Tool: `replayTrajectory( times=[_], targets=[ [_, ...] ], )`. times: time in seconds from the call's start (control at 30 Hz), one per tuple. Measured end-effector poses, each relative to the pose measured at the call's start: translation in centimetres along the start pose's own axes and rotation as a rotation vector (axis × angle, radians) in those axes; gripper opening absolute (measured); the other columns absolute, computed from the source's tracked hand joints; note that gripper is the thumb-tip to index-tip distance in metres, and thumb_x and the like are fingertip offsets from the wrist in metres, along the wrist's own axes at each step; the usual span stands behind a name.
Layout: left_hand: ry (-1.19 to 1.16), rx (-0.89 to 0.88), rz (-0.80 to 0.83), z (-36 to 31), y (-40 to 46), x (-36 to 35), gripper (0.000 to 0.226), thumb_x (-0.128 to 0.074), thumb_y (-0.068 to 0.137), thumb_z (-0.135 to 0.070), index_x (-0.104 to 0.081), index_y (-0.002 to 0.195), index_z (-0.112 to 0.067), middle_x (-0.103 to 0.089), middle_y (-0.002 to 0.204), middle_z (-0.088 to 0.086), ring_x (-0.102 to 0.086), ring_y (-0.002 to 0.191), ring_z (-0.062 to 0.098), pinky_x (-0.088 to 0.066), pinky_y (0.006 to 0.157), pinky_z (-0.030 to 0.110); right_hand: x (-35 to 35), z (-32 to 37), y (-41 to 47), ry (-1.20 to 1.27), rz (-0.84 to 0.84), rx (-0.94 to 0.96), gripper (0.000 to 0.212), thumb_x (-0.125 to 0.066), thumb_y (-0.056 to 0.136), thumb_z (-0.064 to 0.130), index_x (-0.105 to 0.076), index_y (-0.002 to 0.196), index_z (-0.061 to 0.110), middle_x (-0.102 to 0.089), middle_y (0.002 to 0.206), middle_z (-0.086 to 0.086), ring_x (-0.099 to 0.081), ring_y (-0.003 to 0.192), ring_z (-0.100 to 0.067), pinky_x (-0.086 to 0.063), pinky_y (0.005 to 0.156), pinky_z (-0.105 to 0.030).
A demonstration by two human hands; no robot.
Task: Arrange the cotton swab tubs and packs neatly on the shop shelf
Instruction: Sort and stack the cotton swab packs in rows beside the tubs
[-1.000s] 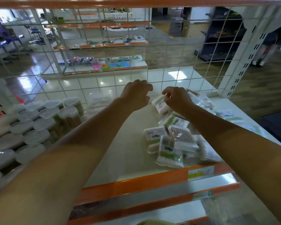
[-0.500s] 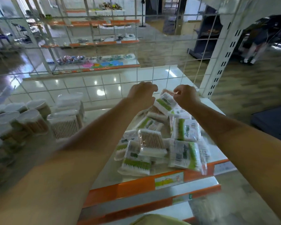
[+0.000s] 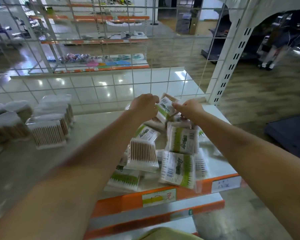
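You stand at a white shelf (image 3: 87,129) with an orange front edge (image 3: 128,200) carrying paper price labels, and a white wire grid (image 3: 151,78) closes its far side; through the grid you see glossy floor tiles, more orange-edged racks and a wood-look floor to the right. At the left of the shelf sit clear tubs (image 3: 48,134) of swabs, blurred, the square ones stacked nearer the middle. Loose green-and-white packs (image 3: 178,167) lie heaped at the right, some overlapping, one hanging over the front edge. Compared with half a second ago your view has slid right and a little closer, so the tubs now sit further left, and the pack between your hands has risen slightly from the heap. Both your arms reach far across the shelf. Your left hand (image 3: 145,105) has its fingers curled round the left end of a tilted pack (image 3: 164,108) at the far side of the heap, and your right hand (image 3: 189,109) pinches its right end, so you hold that pack between both hands above the others.
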State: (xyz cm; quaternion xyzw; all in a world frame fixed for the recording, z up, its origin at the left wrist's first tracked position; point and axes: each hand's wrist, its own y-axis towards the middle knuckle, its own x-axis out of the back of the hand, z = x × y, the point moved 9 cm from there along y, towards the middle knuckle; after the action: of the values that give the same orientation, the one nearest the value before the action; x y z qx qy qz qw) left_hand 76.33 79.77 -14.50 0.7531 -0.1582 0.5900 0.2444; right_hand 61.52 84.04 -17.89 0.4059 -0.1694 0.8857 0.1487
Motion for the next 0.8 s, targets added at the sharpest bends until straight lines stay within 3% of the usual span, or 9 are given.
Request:
replayTrajectory(
  times=[0.17, 0.33, 0.4, 0.53, 0.8],
  targets=[
    [-0.043, 0.009, -0.023, 0.2, 0.0, -0.1, 0.032, -0.052, 0.088, -0.018, -0.057, 0.120, -0.016, -0.062, 0.108, 0.003, -0.057, 0.094, 0.019, -0.044, 0.073, 0.028, -0.7, -0.4, 0.0, 0.162, 0.050, -0.055, 0.037, -0.067, 0.081, 0.041, -0.063, 0.094, 0.007, -0.062, 0.078, -0.004, -0.054, 0.059, -0.013, -0.045, 0.053, -0.023],
    [-0.109, 0.014, -0.074, 0.5, -0.4, 0.4, 0.031, -0.053, 0.090, -0.025, -0.058, 0.119, -0.015, -0.062, 0.108, 0.004, -0.058, 0.096, 0.021, -0.045, 0.078, 0.032, -0.5, 0.4, -0.6, 0.304, 0.040, 0.029, 0.024, -0.071, 0.079, 0.033, -0.060, 0.073, 0.013, -0.065, 0.082, -0.005, -0.057, 0.068, -0.015, -0.047, 0.061, -0.024],
    [-0.171, 0.021, -0.087, 0.9, -0.6, 0.7, 0.031, -0.053, 0.091, -0.026, -0.058, 0.119, -0.015, -0.062, 0.107, 0.004, -0.058, 0.097, 0.021, -0.043, 0.077, 0.031, -0.1, 1.2, -0.8, 0.369, 0.014, 0.074, 0.024, -0.071, 0.080, 0.029, -0.056, 0.071, 0.014, -0.067, 0.086, -0.009, -0.059, 0.068, -0.015, -0.047, 0.058, -0.024],
    [-0.346, 0.070, -0.085, 2.6, -1.5, 1.6, 0.033, -0.057, 0.090, -0.027, -0.058, 0.120, -0.013, -0.062, 0.103, 0.003, -0.054, 0.089, 0.015, -0.040, 0.073, 0.027, 0.4, 2.8, -1.6, 0.455, 0.009, 0.103, 0.021, -0.072, 0.080, 0.026, -0.055, 0.077, 0.015, -0.066, 0.080, -0.004, -0.060, 0.062, -0.011, -0.046, 0.052, -0.021],
    [-0.438, 0.043, 0.004, 6.6, -4.4, 2.9, 0.032, -0.066, 0.084, -0.026, -0.060, 0.111, -0.010, -0.060, 0.093, 0.003, -0.059, 0.084, 0.020, -0.047, 0.076, 0.032, 0.2, 8.5, -4.0, 0.435, -0.027, 0.278, 0.018, -0.071, 0.081, 0.019, -0.060, 0.090, 0.010, -0.062, 0.073, -0.001, -0.058, 0.056, -0.006, -0.046, 0.048, -0.013]
  ],
)
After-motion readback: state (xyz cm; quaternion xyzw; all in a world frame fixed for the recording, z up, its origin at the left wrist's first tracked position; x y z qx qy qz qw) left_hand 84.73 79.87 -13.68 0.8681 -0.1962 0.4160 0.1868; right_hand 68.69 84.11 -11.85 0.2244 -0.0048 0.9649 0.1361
